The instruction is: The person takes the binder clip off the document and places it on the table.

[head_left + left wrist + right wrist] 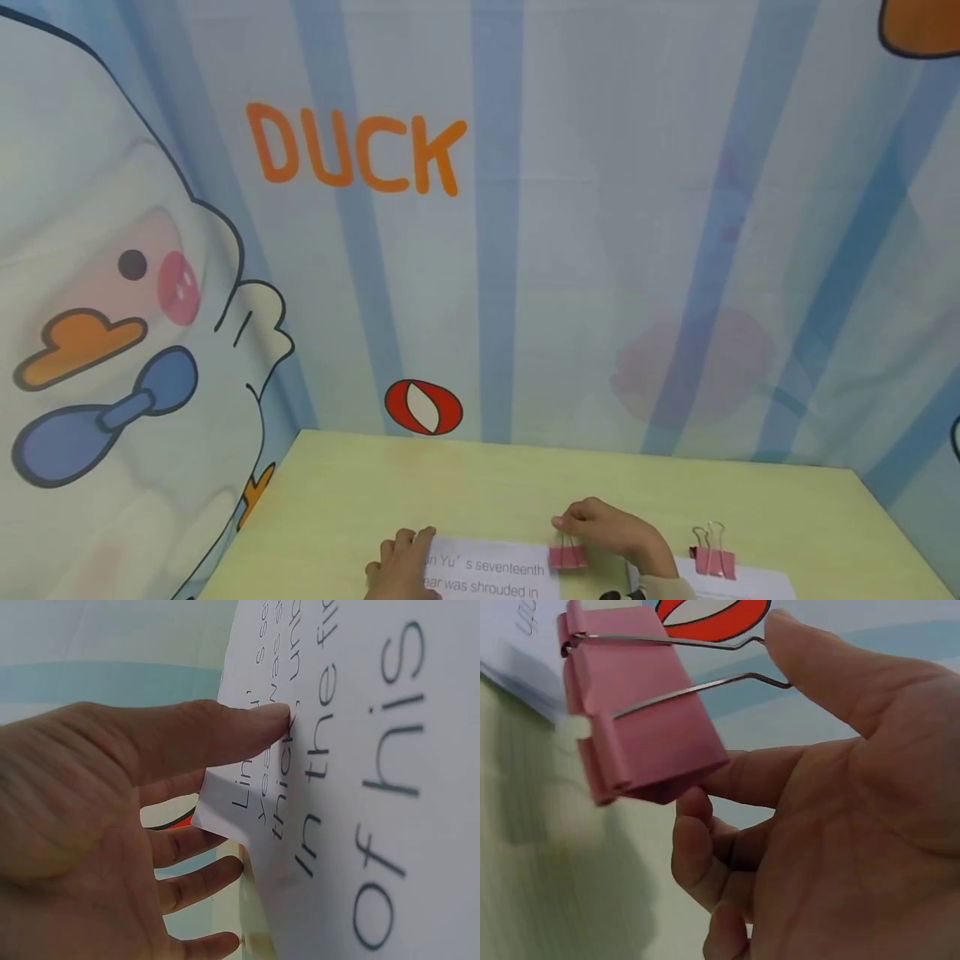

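Note:
A sheet or stack of printed white paper (491, 577) is at the front of the table, its lower part cut off by the head view. My left hand (401, 568) pinches the paper's left edge, the thumb on the printed face and the fingers behind it in the left wrist view. Near the paper's upper right corner is a pink binder clip (567, 557). My right hand (617, 535) holds this clip, thumb against the ends of its two wire handles (705, 691) and fingers behind. Whether the clip's mouth touches the paper I cannot tell.
Right of my right hand lies another printed paper (753, 582) with a pink binder clip (716, 562) on its top edge, handles up. The pale yellow table (450, 483) ends at a striped cloth backdrop (570, 250) behind.

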A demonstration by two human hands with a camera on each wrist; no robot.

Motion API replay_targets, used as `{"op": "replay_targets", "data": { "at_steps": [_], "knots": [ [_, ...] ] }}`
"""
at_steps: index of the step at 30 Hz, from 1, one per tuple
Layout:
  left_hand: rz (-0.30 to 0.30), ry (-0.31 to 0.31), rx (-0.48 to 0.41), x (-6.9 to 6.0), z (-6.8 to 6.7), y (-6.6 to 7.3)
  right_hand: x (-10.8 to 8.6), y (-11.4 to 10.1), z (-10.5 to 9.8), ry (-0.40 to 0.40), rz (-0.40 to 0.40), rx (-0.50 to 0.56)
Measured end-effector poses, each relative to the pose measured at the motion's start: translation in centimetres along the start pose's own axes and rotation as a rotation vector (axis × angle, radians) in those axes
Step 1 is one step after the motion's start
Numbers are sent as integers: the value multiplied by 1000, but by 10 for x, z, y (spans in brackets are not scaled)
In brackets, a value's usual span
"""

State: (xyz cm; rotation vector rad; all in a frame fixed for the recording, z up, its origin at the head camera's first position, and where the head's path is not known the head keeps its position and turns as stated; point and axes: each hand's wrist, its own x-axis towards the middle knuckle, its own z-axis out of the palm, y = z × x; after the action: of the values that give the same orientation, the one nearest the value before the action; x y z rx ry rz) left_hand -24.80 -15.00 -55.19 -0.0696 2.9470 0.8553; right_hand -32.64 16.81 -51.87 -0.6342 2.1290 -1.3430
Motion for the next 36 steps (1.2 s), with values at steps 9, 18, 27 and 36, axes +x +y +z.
{"op": "replay_targets", "data": {
  "at_steps": [9, 18, 27, 36],
  "knots": [
    [-12, 0, 14, 0, -2, 1, -11, 10, -12, -36, 3, -42],
    [-18, 5, 23, 0, -2, 0, -14, 11, -10, -60, 21, -54],
    [12, -10, -1, 1, -5, 1, -16, 8, -10, -50, 37, -57],
    [23, -16, -19, 2, -4, -2, -18, 7, -10, -57, 3, -71]
  ]
}}
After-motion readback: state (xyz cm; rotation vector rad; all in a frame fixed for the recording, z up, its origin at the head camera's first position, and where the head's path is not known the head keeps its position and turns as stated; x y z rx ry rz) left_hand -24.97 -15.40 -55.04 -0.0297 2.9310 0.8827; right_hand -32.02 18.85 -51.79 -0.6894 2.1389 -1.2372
